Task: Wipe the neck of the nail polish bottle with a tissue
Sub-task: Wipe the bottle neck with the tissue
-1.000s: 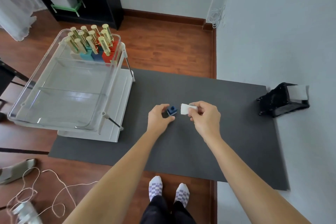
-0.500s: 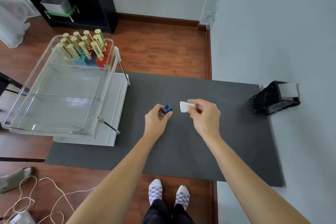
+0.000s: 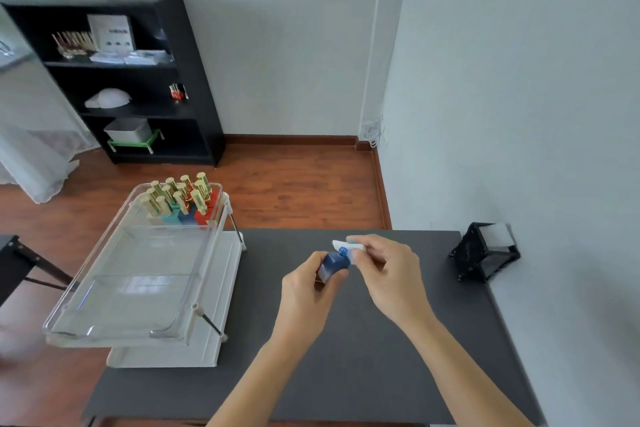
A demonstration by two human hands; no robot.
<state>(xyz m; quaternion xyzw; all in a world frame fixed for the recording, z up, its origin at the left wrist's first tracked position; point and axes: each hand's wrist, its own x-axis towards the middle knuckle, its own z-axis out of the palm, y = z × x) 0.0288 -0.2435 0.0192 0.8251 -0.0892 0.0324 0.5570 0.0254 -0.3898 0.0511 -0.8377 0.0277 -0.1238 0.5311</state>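
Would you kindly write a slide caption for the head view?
Left hand holds an uncapped blue nail polish bottle while the right hand presses a white tissue at its neck.

Both forearms extend forward, converging at centre. The left hand (image 3: pixel 306 291) is curled, thumb uppermost, its grip closed. The right hand (image 3: pixel 389 274) is raised slightly higher, wrist bent inward, fingertips (image 3: pixel 356 240) pinched together close beside the left thumb.

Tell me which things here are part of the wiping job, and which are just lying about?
In use:
- small blue glass nail polish bottle, uncapped, in the left hand
- white folded tissue, in the right hand

Lying about:
- gold-capped polish bottles in clear plastic tray
- black tissue holder
- black shelf unit
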